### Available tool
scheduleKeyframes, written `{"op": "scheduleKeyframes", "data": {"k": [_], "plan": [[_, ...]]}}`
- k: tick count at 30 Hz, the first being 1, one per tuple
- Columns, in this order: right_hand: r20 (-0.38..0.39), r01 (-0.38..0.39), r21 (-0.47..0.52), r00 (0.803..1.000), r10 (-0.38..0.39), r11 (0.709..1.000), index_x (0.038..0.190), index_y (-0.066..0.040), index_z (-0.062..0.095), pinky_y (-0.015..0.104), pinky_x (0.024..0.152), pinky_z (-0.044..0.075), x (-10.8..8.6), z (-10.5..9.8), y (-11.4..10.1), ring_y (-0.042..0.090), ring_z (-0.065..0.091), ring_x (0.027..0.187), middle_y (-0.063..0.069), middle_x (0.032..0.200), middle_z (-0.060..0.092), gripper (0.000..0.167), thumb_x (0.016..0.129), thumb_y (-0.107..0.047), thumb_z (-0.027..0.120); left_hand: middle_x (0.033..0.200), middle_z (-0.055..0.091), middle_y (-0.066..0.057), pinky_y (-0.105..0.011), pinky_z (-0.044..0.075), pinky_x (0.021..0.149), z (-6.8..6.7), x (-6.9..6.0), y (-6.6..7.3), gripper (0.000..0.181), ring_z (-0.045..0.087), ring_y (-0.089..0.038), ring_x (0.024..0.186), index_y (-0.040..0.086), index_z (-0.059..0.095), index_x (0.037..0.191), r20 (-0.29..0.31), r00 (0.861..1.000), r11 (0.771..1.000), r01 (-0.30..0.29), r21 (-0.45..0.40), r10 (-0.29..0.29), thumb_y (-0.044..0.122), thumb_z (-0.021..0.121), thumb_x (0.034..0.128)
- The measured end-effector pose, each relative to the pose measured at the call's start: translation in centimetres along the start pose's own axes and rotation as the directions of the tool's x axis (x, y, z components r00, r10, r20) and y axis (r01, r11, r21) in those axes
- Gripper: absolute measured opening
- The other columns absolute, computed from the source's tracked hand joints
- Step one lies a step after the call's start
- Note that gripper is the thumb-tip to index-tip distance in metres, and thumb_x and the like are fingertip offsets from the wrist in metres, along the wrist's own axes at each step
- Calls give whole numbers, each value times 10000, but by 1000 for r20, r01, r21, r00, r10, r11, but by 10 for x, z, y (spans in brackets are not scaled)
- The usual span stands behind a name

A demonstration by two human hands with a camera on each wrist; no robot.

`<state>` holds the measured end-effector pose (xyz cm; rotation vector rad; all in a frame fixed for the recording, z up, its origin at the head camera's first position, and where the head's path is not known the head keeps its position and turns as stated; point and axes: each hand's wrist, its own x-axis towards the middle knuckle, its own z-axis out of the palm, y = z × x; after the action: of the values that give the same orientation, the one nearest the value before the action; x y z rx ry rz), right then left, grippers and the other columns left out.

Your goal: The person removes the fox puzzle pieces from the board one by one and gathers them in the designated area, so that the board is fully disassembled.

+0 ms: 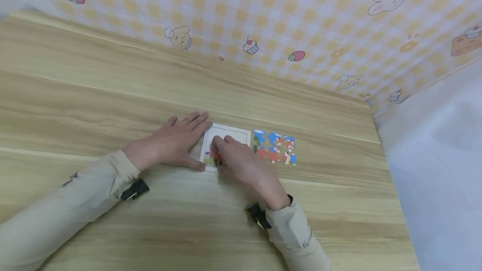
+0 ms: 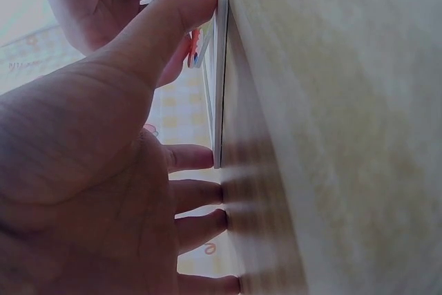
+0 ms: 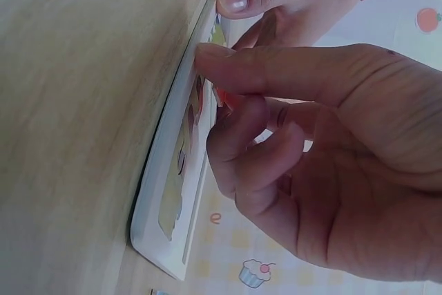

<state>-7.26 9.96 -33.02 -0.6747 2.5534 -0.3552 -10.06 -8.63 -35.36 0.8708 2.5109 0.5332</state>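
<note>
A white puzzle tray [image 1: 244,136] lies flat on the wooden table, some green and red pieces [image 1: 209,161] placed along its near side. My left hand [image 1: 173,142] is spread out at its left side, thumb on the near left corner and index finger by the far left one. Over the tray, my right hand [image 1: 242,160] pinches a reddish puzzle piece [image 2: 196,46], which stands tilted above the tray in the left wrist view. Fingers hide most of that piece. In the right wrist view, the right thumb [image 3: 217,52] reaches down to the tray's near edge.
Right of the tray sit several loose puzzle pieces [image 1: 276,147] with a fox picture, laid close together. A checked cloth [image 1: 263,24] with printed cakes and animals rises behind the table [image 1: 113,78]. The table's right edge drops to a pale surface [image 1: 433,149].
</note>
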Motion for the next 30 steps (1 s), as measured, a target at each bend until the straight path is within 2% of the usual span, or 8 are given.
{"op": "scheduleKeyframes", "data": {"k": [10, 14, 20, 30], "plan": [[5, -18, 6, 1000, 18, 1000, 931, -151, 482, 235, 534, 392, -7, 4, 1, 149, 477, 613, -13, 804, 470, 248, 801, -118, 690, 1529, 100, -187, -685, 116, 995, 4, -1, 3, 1019, 77, -357, 1390, 9, 220, 1462, -14, 1000, 1000, -17, 6, 17, 511, 724, 732], [-18, -12, 1, 1000, 12, 1000, 893, -147, 473, 232, 534, 385, -8, 6, 1, 141, 465, 604, -13, 786, 464, 247, 794, -116, 696, 1526, 108, -193, -685, 125, 993, 5, -1, 4, 1010, 87, -362, 1388, 3, 228, 1457, -19, 1000, 1000, -19, 13, 20, 503, 725, 733], [-33, -10, -23, 999, 9, 1000, 943, -126, 486, 231, 544, 402, -7, 7, -1, 147, 473, 626, -15, 806, 458, 272, 802, -134, 719, 1526, 113, -192, -683, 122, 995, 6, -2, 5, 1009, 87, -359, 1389, 0, 235, 1454, -23, 1000, 1000, -16, 5, 16, 495, 731, 729], [-105, -1, -37, 994, -3, 999, 923, -108, 498, 209, 507, 383, -4, 10, -7, 141, 462, 620, 4, 854, 419, 249, 792, -74, 707, 1524, 115, -201, -692, 123, 986, 2, -3, 2, 1012, 90, -367, 1386, -8, 233, 1451, -45, 999, 1000, -12, -1, 12, 492, 732, 726]]}}
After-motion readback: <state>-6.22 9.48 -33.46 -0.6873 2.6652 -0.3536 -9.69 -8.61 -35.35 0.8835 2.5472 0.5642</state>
